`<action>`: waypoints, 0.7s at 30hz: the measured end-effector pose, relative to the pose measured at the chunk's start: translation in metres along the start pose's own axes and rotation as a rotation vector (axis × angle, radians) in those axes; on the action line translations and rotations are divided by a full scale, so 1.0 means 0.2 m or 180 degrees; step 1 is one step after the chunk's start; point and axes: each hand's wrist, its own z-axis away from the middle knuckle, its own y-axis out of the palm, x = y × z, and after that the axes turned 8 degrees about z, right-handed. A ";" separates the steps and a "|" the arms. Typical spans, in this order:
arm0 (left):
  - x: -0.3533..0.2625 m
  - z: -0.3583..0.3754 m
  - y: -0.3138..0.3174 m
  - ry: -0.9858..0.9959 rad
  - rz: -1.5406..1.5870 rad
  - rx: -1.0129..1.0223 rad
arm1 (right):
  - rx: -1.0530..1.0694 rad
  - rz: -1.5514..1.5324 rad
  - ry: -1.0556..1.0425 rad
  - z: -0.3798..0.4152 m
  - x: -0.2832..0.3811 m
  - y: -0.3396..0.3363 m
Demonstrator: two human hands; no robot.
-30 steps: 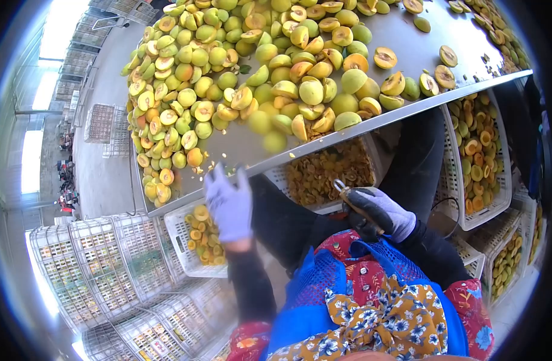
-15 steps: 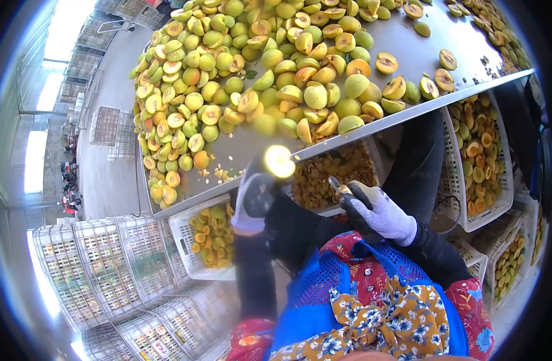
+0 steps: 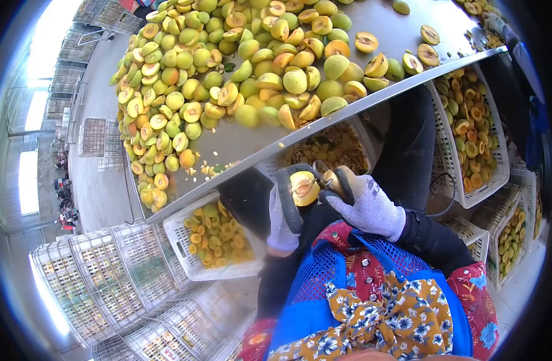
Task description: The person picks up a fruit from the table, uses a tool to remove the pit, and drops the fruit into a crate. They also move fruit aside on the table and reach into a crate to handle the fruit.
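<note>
My left hand (image 3: 284,212), in a pale glove with dark palm coating, grips a yellow peach half (image 3: 304,188) with its cut face and brown centre turned up. My right hand (image 3: 367,206), gloved the same way, is closed round a small pitting knife (image 3: 330,181) with a brownish handle. The metal end of the knife is right at the peach's edge. Both hands are in front of the metal table (image 3: 228,144), over my lap. Many yellow-green peach halves (image 3: 197,78) are heaped on that table.
Under the table edge sits a crate of scraps (image 3: 363,144). A white crate of pitted halves (image 3: 185,243) stands at left, another crate (image 3: 495,150) at right. Stacked crates (image 3: 107,265) fill the lower left. Another person's gloved hand (image 3: 495,24) shows at the upper right.
My left hand has come back from the table edge to my right hand, bringing the peach half to the knife. The view has shifted slightly.
</note>
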 end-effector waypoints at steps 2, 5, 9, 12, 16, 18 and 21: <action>0.03 0.02 0.03 0.0198 -0.0284 0.0008 | -0.0171 -0.0292 0.0086 -0.03 -0.02 0.03; 0.06 0.05 0.08 0.0399 -0.0626 0.0002 | -0.0424 -0.0461 0.0147 -0.05 -0.07 0.11; 0.15 0.02 0.06 0.0500 -0.0917 -0.0356 | -0.0199 -0.0428 0.0087 -0.02 -0.06 0.11; 0.11 0.01 0.07 0.1024 -0.1389 -0.0135 | -0.0108 -0.0260 -0.0059 0.01 -0.03 0.08; 0.04 0.02 0.05 0.1394 -0.2228 0.0181 | 0.0133 0.0463 -0.0282 0.04 -0.05 0.00; 0.02 0.03 0.07 0.1418 -0.2270 0.0247 | 0.0418 0.0753 -0.0383 0.05 -0.05 -0.01; 0.04 0.04 0.08 0.1237 -0.1996 0.0209 | 0.0517 0.0944 -0.0350 0.04 -0.03 0.01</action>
